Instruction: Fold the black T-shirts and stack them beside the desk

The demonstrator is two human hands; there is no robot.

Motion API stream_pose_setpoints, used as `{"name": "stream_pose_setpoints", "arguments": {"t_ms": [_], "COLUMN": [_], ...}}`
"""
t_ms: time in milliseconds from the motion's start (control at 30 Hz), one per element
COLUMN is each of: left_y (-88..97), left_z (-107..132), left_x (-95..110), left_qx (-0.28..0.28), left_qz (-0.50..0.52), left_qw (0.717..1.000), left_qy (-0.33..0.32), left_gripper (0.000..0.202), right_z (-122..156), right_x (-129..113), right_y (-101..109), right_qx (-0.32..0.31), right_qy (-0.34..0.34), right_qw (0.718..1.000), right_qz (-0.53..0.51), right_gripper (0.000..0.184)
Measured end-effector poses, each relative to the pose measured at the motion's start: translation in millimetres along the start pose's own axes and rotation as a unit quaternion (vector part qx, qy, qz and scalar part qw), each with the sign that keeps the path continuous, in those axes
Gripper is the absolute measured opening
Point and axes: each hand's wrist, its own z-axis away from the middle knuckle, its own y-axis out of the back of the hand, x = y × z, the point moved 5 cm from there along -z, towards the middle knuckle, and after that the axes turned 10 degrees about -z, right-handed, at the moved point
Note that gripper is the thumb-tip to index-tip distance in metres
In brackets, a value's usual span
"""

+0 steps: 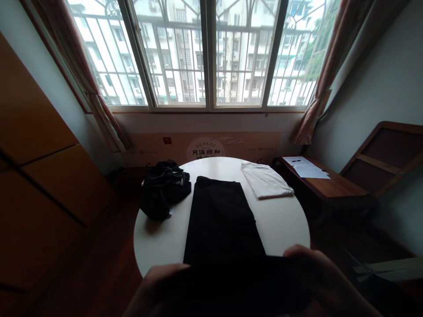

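Left hand (160,279) and right hand (313,262), at the near edge of a round white table (280,224): fingers clamped on the raised near end of a black garment (221,215), the fingertips partly lost in shadow. From this grip the garment runs flat across the table's middle, its other end lying toward the far edge. At the far left edge sits a crumpled dark bundle (165,187) of cloth, apart from the garment. Near the far right edge lies a folded white cloth (267,181). Beyond that edge, papers (309,169) rest on a wooden stand (345,187).
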Motion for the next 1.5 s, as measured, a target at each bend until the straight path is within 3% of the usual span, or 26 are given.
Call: {"name": "stream_pose_setpoints", "arguments": {"t_ms": [100, 200, 267, 367, 567, 700, 867, 1000, 1100, 1200, 1300, 1400, 1500], "left_y": [-2.0, -11.5, -23.2, -46.6, -86.4, -111.9, -137.7, -143.2, -140.8, -135.3, -128.1, -122.0, -122.5], "left_z": [-51.9, -106.5, -139.1, -183.2, -258.9, -285.1, -283.4, -278.1, -281.3, -290.8, -302.8, -310.7, -309.4], "left_x": [-9.1, -31.5, -50.3, -81.6, -144.6, -178.4, -206.1, -212.1, -206.7, -196.4, -188.8, -191.8, -197.8], "left_qx": [0.004, 0.061, 0.081, 0.065, 0.038, 0.026, 0.01, 0.014, 0.026, 0.039, 0.047, 0.061, 0.053], "left_qz": [0.125, 0.21, 0.247, 0.301, 0.286, 0.237, 0.151, 0.089, 0.061, 0.068, 0.087, 0.061, 0.003], "left_qw": [0.99, 0.965, 0.95, 0.928, 0.922, 0.928, 0.945, 0.958, 0.965, 0.973, 0.978, 0.978, 0.973], "left_qy": [0.071, 0.143, 0.176, 0.209, 0.259, 0.286, 0.29, 0.273, 0.253, 0.218, 0.183, 0.189, 0.226], "left_gripper": [0.043, 0.041, 0.044, 0.055, 0.055, 0.043, 0.031, 0.025, 0.025, 0.03, 0.039, 0.041, 0.037], "right_z": [-55.2, -114.5, -151.7, -204.6, -301.5, -336.3, -337.0, -318.8, -290.6, -249.9, -213.9, -198.2, -196.7], "right_x": [0.4, 17.3, 32.3, 57.3, 110.2, 142.9, 164.3, 144.9, 112.4, 79.9, 53.2, 49.1, 69.4], "right_y": [0.8, 4.4, 6.2, 8.6, 7.2, -1.9, -9.3, -22.7, -53.2, -87.4, -108.1, -116.2, -120.0], "right_qx": [0.023, 0.044, 0.048, 0.054, 0.084, 0.072, 0.06, 0.079, -0.008, -0.143, -0.216, -0.242, -0.246], "right_qy": [0.017, 0.03, 0.042, 0.051, -0.001, -0.063, -0.095, -0.019, 0.058, 0.057, 0.06, 0.056, 0.019], "right_qw": [1.0, 0.998, 0.998, 0.997, 0.991, 0.982, 0.976, 0.972, 0.973, 0.964, 0.95, 0.939, 0.927], "right_qz": [0.006, -0.011, -0.006, 0.008, 0.099, 0.16, 0.189, 0.223, 0.222, 0.218, 0.217, 0.238, 0.283], "right_gripper": [0.026, 0.029, 0.031, 0.034, 0.036, 0.032, 0.055, 0.057, 0.048, 0.048, 0.059, 0.067, 0.07]}}
